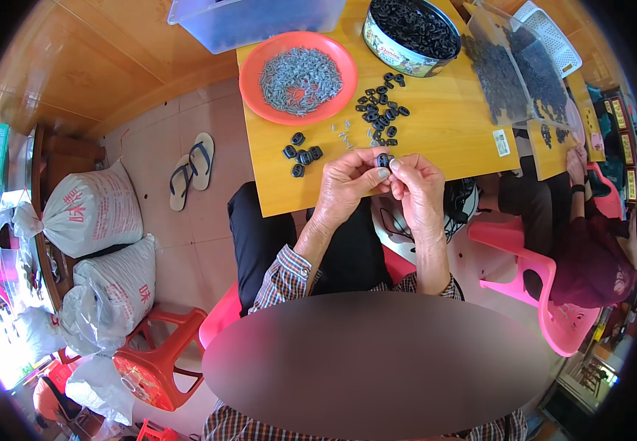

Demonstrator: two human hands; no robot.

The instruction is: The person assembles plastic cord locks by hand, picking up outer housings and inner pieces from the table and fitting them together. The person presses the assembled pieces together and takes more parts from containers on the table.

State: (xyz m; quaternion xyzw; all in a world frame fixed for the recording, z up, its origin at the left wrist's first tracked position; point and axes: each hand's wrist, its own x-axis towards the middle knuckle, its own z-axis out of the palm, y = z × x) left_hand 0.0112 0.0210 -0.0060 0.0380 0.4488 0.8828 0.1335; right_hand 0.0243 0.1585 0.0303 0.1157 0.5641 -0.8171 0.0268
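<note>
Over the near edge of the yellow table, my left hand and my right hand meet at the fingertips. Between them is a small black plastic cord lock, pinched by both; fingers partly cover it. Loose black cord-lock pieces lie scattered just beyond my hands. A few small silvery springs rest on the wood nearby. To the left sits a small group of black cord locks. Farther back, an orange-red plate holds a heap of silvery springs.
A round tin full of black parts stands at the back, beside a translucent blue bin. Clear trays of black pieces are at the right. Another person sits there. Sandals and white sacks lie at left.
</note>
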